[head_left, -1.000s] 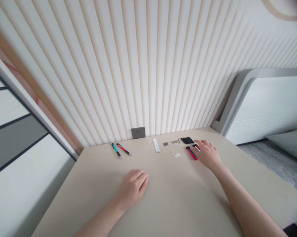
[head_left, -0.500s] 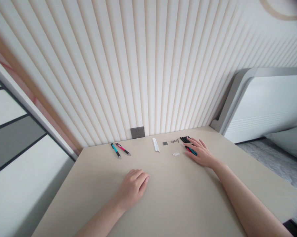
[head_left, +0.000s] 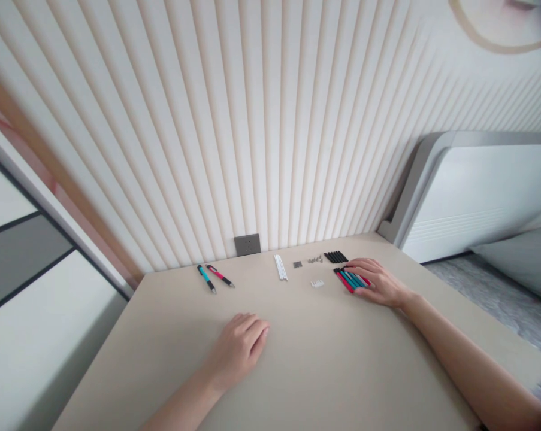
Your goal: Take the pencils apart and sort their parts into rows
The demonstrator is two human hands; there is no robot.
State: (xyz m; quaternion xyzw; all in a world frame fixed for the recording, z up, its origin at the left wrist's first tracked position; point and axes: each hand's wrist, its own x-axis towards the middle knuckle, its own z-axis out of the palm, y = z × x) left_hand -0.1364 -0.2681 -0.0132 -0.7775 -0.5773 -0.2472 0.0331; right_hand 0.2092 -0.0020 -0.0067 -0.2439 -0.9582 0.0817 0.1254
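Note:
My right hand [head_left: 382,284] rests over a row of red and teal pen barrels [head_left: 348,280] at the right of the table. Its thumb and fingers are apart, spanning part of the row, and they hide some barrels. My left hand [head_left: 243,340] lies loosely curled on the table near the middle, with nothing visible in it. Behind the barrels is a row of black grips [head_left: 335,257]. Small white parts [head_left: 317,284] lie to the left of the barrels, with small metal tips [head_left: 315,260] farther back.
White refill tubes [head_left: 280,267] and a small group of grey pieces [head_left: 298,264] lie toward the wall. At the left are a teal pen [head_left: 206,279] and a red pen [head_left: 220,276]. A dark socket [head_left: 247,244] sits on the ribbed wall; a bed headboard [head_left: 481,191] stands at right.
My right hand has shifted right and its spread fingers have drawn in, uncovering the black grips and more of the barrels. The left hand stays curled. The view has tilted slightly.

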